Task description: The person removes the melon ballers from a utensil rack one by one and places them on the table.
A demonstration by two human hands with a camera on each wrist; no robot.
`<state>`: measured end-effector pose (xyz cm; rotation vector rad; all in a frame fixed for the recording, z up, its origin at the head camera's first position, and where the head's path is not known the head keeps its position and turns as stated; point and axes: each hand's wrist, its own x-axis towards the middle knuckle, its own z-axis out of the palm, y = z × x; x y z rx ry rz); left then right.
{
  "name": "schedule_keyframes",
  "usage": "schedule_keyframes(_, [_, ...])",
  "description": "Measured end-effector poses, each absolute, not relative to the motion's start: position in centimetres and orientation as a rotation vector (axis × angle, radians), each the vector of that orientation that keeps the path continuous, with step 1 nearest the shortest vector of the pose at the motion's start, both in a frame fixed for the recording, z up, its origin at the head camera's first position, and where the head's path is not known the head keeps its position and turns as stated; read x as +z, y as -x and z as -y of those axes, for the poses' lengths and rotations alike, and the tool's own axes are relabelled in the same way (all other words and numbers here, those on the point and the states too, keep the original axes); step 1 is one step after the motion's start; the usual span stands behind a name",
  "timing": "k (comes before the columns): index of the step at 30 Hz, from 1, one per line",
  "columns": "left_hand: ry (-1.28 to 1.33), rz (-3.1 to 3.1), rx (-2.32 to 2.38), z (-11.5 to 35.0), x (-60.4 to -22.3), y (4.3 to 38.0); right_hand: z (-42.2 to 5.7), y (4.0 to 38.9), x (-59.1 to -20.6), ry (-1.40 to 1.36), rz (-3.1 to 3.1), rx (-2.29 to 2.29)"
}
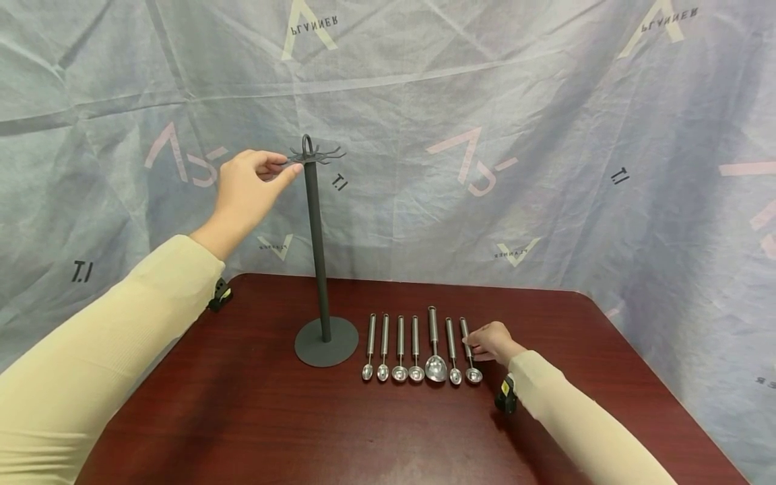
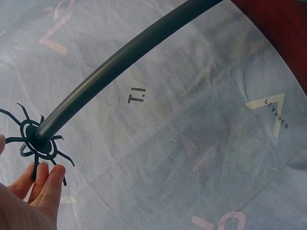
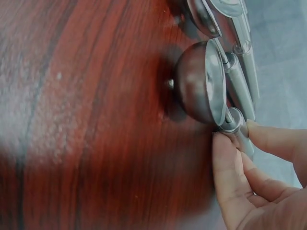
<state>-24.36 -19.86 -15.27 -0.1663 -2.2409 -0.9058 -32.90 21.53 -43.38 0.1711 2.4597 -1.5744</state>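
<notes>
A dark metal utensil stand (image 1: pixel 318 256) rises from a round base (image 1: pixel 312 347), with a ring of curved hooks (image 1: pixel 330 155) at its top. My left hand (image 1: pixel 245 188) holds the hooks on the left side between thumb and fingers. In the left wrist view, the fingertips meet the hooks (image 2: pixel 45 152) below the pole. At the right end of a row of steel scoops lies a melon baller (image 1: pixel 473 375) with a round bowl. My right hand (image 1: pixel 497 342) pinches its handle just behind the bowl (image 3: pixel 199 84), thumb on one side and fingers on the other.
Left of that melon baller lie several more steel scoops side by side, handles pointing away, among them a larger scoop (image 1: pixel 436 368) and an oval one (image 1: pixel 455 376). They rest on a dark red wooden table (image 1: pixel 273 417). A printed grey cloth (image 1: pixel 394 222) hangs behind.
</notes>
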Motion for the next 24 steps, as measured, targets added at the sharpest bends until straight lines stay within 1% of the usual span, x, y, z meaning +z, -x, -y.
schedule_keyframes(24, [0.180,2.268,-0.920,19.89,-14.92,23.79,-21.65,32.58,-43.43,-0.164,-2.436,-1.586])
